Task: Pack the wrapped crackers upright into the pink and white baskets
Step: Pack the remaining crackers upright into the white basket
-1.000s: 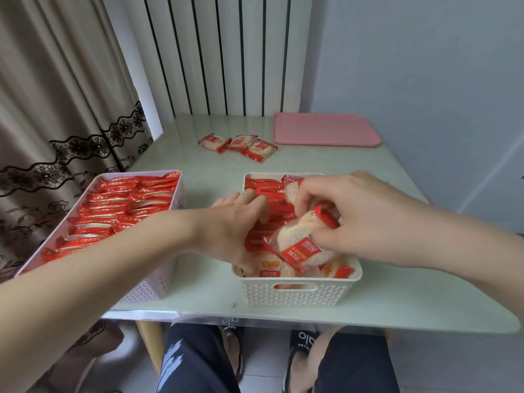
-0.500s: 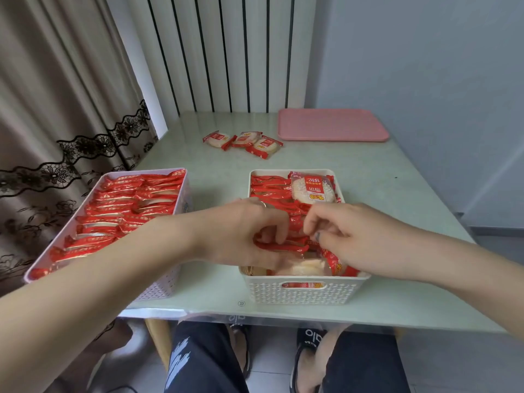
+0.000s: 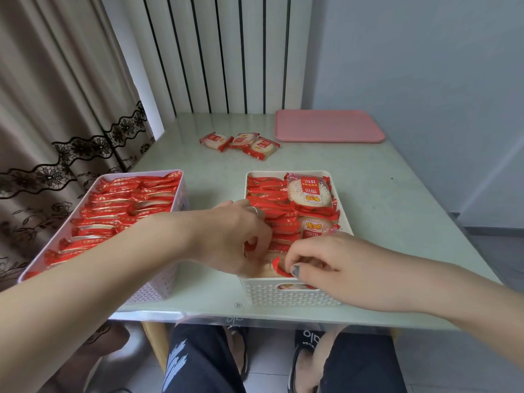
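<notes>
The white basket [image 3: 295, 296] stands near the table's front edge, holding rows of upright red-wrapped crackers [image 3: 266, 191]; one cracker [image 3: 309, 192] lies flat on top at the back. My right hand [image 3: 320, 262] pinches a wrapped cracker [image 3: 279, 268] at the basket's near end. My left hand [image 3: 235, 236] reaches into the basket and presses against the upright row beside it. The pink basket [image 3: 158, 287] on the left is filled with upright crackers [image 3: 119, 205].
Three loose wrapped crackers [image 3: 241, 141] lie on the pale green table [image 3: 382, 211] behind the baskets. A pink tray [image 3: 329, 126] rests at the back right by the wall. A curtain [image 3: 56, 109] hangs at the left. My knees show under the front edge.
My right hand has brought the cracker down from above the basket into its near end. My left hand has stayed against the row. The flat cracker at the back is now uncovered.
</notes>
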Tool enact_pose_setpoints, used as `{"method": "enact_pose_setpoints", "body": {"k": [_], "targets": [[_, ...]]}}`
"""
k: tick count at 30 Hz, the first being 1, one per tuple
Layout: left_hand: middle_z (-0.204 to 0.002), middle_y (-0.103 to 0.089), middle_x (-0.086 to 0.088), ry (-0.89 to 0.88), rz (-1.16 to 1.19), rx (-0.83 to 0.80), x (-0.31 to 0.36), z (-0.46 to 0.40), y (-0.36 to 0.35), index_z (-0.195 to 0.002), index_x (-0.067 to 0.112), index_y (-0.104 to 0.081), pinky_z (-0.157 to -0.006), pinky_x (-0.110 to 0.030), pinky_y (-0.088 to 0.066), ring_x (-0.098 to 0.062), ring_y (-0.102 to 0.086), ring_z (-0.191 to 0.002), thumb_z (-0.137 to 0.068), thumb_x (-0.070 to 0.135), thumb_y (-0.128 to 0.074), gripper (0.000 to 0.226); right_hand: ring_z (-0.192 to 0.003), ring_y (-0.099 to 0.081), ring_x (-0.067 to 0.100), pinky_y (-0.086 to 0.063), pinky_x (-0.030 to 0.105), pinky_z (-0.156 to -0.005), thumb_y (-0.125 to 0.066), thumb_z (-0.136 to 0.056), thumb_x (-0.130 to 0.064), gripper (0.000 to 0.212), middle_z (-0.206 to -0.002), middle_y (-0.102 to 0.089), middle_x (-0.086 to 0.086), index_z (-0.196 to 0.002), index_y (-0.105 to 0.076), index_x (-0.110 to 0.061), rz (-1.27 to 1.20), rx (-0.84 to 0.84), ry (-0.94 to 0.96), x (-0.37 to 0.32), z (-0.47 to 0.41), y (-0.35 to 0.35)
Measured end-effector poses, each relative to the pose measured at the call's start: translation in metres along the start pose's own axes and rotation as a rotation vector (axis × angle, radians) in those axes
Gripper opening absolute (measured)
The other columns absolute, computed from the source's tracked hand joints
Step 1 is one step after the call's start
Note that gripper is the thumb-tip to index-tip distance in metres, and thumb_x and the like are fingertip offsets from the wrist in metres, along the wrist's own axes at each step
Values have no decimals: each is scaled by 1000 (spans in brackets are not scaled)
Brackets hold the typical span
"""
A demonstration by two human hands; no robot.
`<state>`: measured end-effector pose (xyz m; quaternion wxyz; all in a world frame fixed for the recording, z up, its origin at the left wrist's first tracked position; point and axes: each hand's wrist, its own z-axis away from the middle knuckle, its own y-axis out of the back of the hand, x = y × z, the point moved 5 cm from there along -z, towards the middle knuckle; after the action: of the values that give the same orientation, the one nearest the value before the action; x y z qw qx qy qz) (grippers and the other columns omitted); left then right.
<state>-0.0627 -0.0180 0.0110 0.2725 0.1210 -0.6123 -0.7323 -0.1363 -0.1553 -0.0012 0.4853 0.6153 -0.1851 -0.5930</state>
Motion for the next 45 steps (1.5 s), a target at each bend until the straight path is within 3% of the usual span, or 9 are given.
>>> {"method": "enact_pose_setpoints", "body": {"k": [4,7,12,18,22,24,28,33,45], "targets": [[-95,-66,5,10,446,-78,5,8,8,-90,30,-66,-86,-40,-52,-16,-62,-93,-79,42,-66,16,-88,-60,14,-51,39,-85,-43,-102,-36,27,-95,-68,0,-104,-66,-22,4,-77,-18,1,1,-2],[-86,-69,5,-21,367,-52,5,4,1,-87,31,-65,-80,-41,-54,-14,-64,-83,-86,51,-64,20,-107,-58,19,-45,45,-101,-42,-102,-32,31,-113,-64,6,-110,-64,-11,-44,-128,-52,0,0,-2],[-82,-66,6,-13,239,-1,-2,0,3,-81,26,-64,-76,-36,-52,-12,-60,-80,-88,34,-69,12,-104,-68,18,-52,43,-98,-55,-97,-29,25,-107,-74,0,-117,-69,-35,-238,-35,-106,0,-2,5],[-81,-60,11,33,-44,-41,-3,0,-7,-70,26,-59,-81,-28,-36,-10,-51,-94,-82,35,-66,16,-112,-58,12,-42,38,-106,-45,-103,-36,44,-119,-63,0,-103,-67,2,-93,-145,-38,-8,-4,-2],[-94,-65,8,29,-275,-4,6,-7,-6,-83,23,-65,-92,-33,-42,-18,-55,-98,-83,38,-59,17,-104,-58,16,-42,41,-104,-38,-105,-45,52,-110,-61,1,-85,-61,-2,-30,-189,-44,-11,-11,-9],[-89,-64,9,19,-171,42,8,-9,2,-85,24,-61,-85,-30,-45,-17,-57,-90,-81,42,-64,18,-89,-60,23,-48,49,-94,-39,-102,-50,50,-98,-61,12,-80,-56,-8,-12,-194,-36,-12,-11,-4],[-80,-61,8,-57,163,109,11,-15,8,-86,27,-55,-69,-30,-46,-15,-56,-75,-84,48,-69,26,-69,-59,-1,-50,20,-70,-57,-97,-32,16,-81,-70,-12,-90,-71,-26,-44,-36,-99,-5,-5,34],[-88,-59,9,-174,155,63,18,-28,-3,-98,28,-63,-76,-24,-45,-9,-53,-84,-86,46,-71,23,-91,-59,10,-46,26,-79,-50,-92,-14,24,-94,-66,-13,-93,-67,-31,348,26,-180,25,-8,52],[-80,-64,14,-36,223,-16,7,-38,-6,-86,33,-68,-72,-26,-53,-3,-60,-77,-78,47,-77,18,-110,-40,23,-30,36,-96,-59,-87,-47,38,-110,-52,1,-117,-59,-23,795,-182,-151,24,-22,23]]}}
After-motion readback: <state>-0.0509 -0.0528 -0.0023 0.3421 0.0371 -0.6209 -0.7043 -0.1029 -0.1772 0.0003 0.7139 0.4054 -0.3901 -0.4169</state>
